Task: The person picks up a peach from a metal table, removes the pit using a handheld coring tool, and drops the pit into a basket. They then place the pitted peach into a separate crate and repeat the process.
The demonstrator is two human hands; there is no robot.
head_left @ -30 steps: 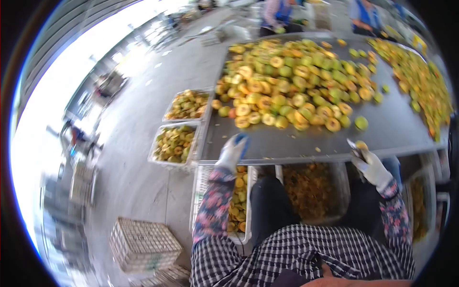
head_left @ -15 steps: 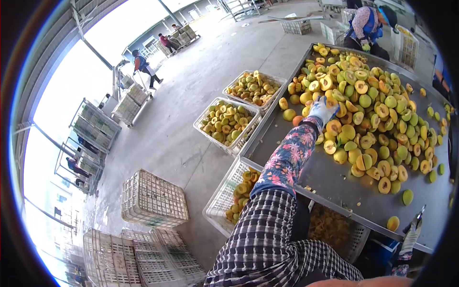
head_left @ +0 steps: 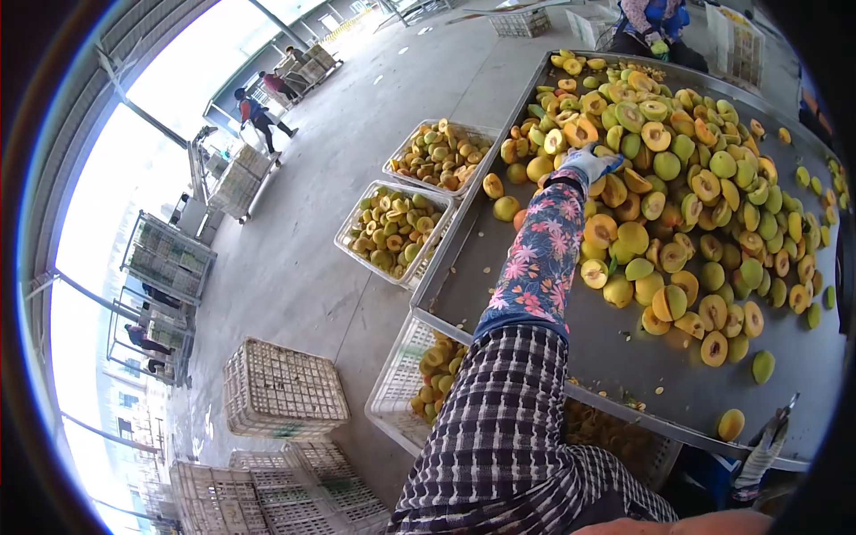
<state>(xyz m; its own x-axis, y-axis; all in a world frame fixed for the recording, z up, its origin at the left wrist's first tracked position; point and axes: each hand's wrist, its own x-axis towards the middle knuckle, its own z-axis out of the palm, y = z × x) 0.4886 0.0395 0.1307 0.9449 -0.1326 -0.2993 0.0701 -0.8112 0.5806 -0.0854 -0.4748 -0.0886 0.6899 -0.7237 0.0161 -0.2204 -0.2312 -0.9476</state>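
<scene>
My left hand, in a white glove with blue fingertips, is stretched far out onto a big pile of yellow and green fruit, whole and halved, on a metal table. Its fingers curl down among the fruit at the pile's left edge; whether they grip one is unclear. My right hand, also gloved, is low at the table's near edge, closed on a small knife. A single yellow fruit lies just left of it.
Two white crates of cut fruit stand on the floor left of the table, and another sits under its near corner. Empty crates are stacked lower left. A person works at the far end; others stand by carts.
My view swung left and my left arm reached from the near edge out onto the pile, then a bit farther. My right hand dropped to the lower right with the knife.
</scene>
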